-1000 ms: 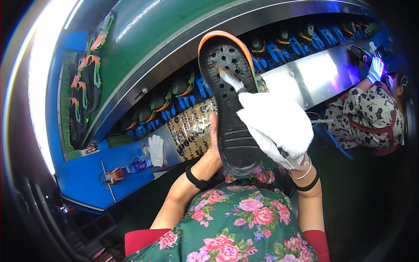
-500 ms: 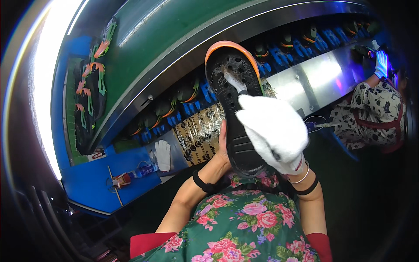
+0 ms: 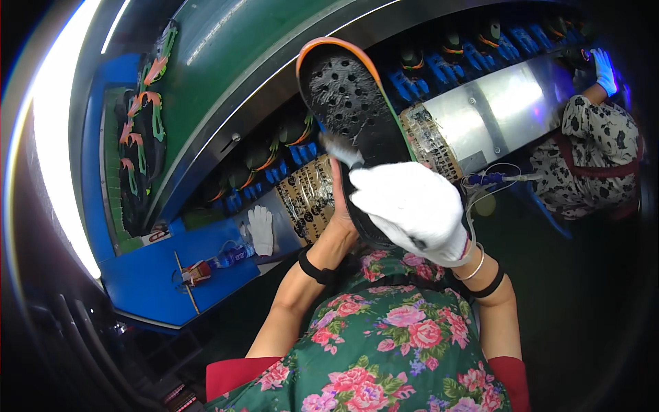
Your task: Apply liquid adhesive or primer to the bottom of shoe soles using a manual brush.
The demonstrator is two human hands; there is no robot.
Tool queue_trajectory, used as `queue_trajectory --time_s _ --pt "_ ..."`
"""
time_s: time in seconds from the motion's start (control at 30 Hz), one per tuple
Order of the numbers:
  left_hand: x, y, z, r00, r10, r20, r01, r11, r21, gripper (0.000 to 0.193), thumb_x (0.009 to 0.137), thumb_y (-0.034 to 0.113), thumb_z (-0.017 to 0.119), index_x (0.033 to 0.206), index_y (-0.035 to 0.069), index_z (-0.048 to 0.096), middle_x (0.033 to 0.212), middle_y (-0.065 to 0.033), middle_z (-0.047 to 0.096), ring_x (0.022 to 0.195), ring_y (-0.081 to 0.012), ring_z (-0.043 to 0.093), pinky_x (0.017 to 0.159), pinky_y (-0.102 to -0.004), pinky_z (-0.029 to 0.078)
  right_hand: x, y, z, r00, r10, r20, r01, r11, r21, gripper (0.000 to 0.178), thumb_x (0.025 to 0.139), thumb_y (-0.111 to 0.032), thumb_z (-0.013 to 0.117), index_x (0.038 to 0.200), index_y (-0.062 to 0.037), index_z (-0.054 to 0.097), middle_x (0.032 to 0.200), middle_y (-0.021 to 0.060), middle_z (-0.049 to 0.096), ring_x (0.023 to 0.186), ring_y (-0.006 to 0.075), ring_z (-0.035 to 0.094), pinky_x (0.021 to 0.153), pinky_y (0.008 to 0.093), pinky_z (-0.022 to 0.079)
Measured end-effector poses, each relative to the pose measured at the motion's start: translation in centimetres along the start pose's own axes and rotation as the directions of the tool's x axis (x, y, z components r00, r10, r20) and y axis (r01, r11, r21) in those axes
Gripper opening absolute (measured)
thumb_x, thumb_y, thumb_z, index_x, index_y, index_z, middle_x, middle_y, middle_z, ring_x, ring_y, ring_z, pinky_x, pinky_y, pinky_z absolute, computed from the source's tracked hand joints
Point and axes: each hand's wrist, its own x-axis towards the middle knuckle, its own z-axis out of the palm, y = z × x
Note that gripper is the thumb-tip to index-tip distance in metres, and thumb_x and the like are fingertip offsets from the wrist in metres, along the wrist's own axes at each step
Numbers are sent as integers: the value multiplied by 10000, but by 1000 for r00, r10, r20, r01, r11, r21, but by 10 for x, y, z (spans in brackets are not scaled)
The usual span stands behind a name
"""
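A black shoe sole with an orange rim at its far end and a green edge stands tilted up in front of me. Rows of round holes mark its far part, where the surface glistens as if wet. My bare left hand grips the sole's left side, most of its fingers hidden behind it. In a white knit glove, my right hand is closed on a small brush. The pale bristles lie at the sole's left edge, near its middle; the glove hides most of the handle.
Behind runs a line carrying black shoe parts and blue holders. Brown printed tape covers part of the metal ledge. A white glove and a bottle lie left, near a blue table. Another person works at right.
The brush has moved from the sole's holed far part down to its left edge, my right hand going left and nearer. The sole has shifted left and farther away.
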Motion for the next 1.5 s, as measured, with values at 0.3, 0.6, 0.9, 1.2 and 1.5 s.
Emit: queue_trajectory --time_s 0.3,0.6,0.9,1.2,1.5 --pt "9 4 13 999 25 -31 -32 969 -245 1193 827 971 360 1639 100 281 1477 -372 491 1372 -505 513 1105 -665 456 19 -8 -2 989 27 -148 -11 994 108 287 806 7 773 1086 -47 790 1139 133 784 1025 315 757 876 389 601" --pt "24 17 8 994 106 40 -91 954 -286 1126 848 932 424 1630 133 297 1528 -214 493 1318 -556 529 987 -715 530 20 -1 -14 994 -34 -105 48 989 137 287 849 16 719 1119 -50 791 1179 135 774 1064 314 745 938 422 588" --pt "28 17 1 998 67 -4 -60 861 -505 1180 785 887 621 1645 161 266 1602 -297 363 1354 -577 487 981 -741 523 17 7 -21 985 63 -158 -18 962 271 253 801 7 779 1039 -78 798 1095 121 787 975 299 759 847 388 607" --pt "33 19 -1 960 69 271 26 943 -333 1309 711 968 584 1606 56 303 1485 -321 496 1218 -554 610 977 -673 549 7 5 -19 993 35 -113 9 930 367 238 819 -26 798 1050 -81 810 1045 106 793 920 276 763 834 384 606" --pt "28 28 -10 982 99 163 -60 972 -229 1254 772 949 532 1621 55 300 1530 -267 462 1248 -487 578 983 -682 540 1 -5 -17 986 148 82 -168 802 573 200 802 -98 826 1002 -111 813 1012 72 796 920 278 762 788 348 608"
